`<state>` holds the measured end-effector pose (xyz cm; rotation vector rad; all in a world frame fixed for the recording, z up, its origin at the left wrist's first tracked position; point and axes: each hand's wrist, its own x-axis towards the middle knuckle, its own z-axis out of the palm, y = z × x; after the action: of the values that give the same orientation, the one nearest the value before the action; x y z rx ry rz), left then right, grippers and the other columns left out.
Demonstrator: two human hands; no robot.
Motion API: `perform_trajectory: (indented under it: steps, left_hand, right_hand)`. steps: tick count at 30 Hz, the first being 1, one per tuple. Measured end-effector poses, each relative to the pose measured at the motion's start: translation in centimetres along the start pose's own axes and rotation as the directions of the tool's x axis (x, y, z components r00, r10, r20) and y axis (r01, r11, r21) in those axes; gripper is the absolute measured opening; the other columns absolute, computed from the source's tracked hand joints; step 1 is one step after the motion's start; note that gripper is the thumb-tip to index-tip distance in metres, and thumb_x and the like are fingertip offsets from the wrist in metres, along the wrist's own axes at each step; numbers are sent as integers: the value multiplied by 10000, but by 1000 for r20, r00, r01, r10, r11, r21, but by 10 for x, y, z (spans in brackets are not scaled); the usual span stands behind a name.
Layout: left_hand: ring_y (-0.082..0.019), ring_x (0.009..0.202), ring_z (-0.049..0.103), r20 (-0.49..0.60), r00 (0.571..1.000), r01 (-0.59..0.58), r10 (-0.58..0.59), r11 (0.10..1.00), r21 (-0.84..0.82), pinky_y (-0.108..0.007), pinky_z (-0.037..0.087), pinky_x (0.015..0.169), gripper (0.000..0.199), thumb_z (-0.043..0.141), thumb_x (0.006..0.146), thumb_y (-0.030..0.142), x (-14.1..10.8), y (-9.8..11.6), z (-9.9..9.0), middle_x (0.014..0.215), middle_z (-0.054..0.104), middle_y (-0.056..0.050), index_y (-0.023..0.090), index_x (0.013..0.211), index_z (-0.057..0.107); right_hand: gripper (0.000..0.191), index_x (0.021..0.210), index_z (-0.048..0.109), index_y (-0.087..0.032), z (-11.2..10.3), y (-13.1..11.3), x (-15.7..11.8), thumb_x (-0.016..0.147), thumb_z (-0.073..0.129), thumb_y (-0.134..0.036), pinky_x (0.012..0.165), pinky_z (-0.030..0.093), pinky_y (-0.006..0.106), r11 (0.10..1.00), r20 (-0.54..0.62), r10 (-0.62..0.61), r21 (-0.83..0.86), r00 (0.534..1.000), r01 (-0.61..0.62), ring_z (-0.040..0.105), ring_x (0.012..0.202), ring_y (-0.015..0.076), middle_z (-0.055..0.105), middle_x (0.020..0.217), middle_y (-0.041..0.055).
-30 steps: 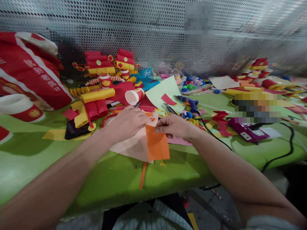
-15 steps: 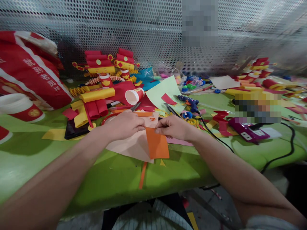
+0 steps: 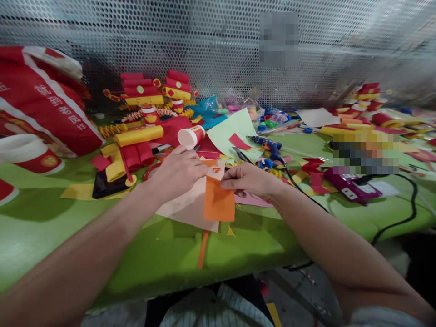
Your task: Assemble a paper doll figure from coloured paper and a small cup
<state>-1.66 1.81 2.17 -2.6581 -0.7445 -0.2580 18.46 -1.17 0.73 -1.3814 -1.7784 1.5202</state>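
Between the thumb and fingers of my right hand (image 3: pixel 245 180) is an orange piece of paper (image 3: pixel 220 202), pinched by its upper right edge. My left hand (image 3: pixel 179 170) lies palm down at the upper left of that paper, fingers stretched out to the right. Whether its fingertips touch the paper I cannot make out. Under both sits a pale pink sheet (image 3: pixel 190 211) with small orange scraps at its top. A narrow orange strip (image 3: pixel 203 250) pokes out below the sheet, beside a small yellow scrap (image 3: pixel 231 231). Red scissor handles (image 3: pixel 150 172) show partly behind my left wrist.
A red and white paper cup (image 3: pixel 192 136) lies tipped over behind my left hand. Farther right are a blue glue gun (image 3: pixel 267 144) with its cord and a purple power strip (image 3: pixel 354 185). Red and yellow paper figures (image 3: pixel 143 93) stand at the back, near a red bag (image 3: pixel 41 100).
My left hand has shifted slightly up, its fingers now stretched out rather than bent at the paper's corner. The orange paper has moved a little left and up in my right hand.
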Motion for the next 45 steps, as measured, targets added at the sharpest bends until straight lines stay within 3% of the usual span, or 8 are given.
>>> perform_trajectory:
  steps: [6,12,17,21,26,33,38,45]
  left_hand:
    - [-214,911,554,172,982,120,-77,959,-257,-356,341,775,214,462,814,244,3,5,-7,930,681,-50,198,921,641]
    - [-150,644,556,392,916,252,-90,889,-383,-260,322,571,300,380,872,287,3,3,-9,719,668,-24,183,779,645]
    - [-118,569,526,367,918,321,-148,821,-472,-230,308,529,250,395,861,261,3,1,-10,668,639,6,186,813,629]
    - [-112,620,544,362,919,342,-155,770,-538,-215,346,578,276,393,867,267,5,2,-11,740,655,5,195,960,642]
    - [-121,711,574,362,918,358,-162,732,-580,-205,372,631,290,410,864,278,5,0,-10,848,676,-4,201,1019,643]
    - [-137,696,594,251,961,225,-120,865,-448,-229,386,628,343,354,897,304,3,-1,-8,831,693,-22,214,1074,633]
    - [-171,780,618,211,969,183,-128,946,-269,-255,407,622,336,337,901,277,2,3,-7,945,693,-39,225,1078,618]
    - [-162,809,618,158,982,132,-108,980,-146,-262,432,662,274,408,859,171,0,4,-4,941,688,-28,226,1028,617]
  right_hand:
    - [123,601,565,-152,4,-5,-3,688,571,-238,454,292,196,974,-111,-67,-224,992,41,376,450,40,478,504,-55]
    - [97,616,565,-155,7,-4,-2,681,559,-227,551,330,224,964,-113,-131,-246,985,100,432,563,74,521,592,-31]
    - [177,640,544,-163,8,0,2,678,565,-334,527,289,233,992,-209,-127,-42,970,121,362,540,75,433,575,-44]
    - [253,624,558,-159,7,4,4,625,615,-405,542,289,238,987,-243,-118,81,963,141,367,550,75,445,569,-45]
    - [194,648,606,-157,4,6,4,577,671,-326,569,335,234,970,-217,-107,189,970,150,460,598,81,550,624,-32]
    - [115,639,658,-167,-1,8,5,562,708,-237,560,382,207,942,-204,-137,275,969,191,496,579,57,608,643,-40]
    - [135,618,669,-169,-1,4,4,520,755,-204,501,397,170,907,-204,-56,399,977,135,519,543,51,620,594,-38]
    - [187,612,681,-178,-2,0,2,467,798,-198,431,429,144,854,-174,69,519,982,32,544,479,51,633,549,-31]
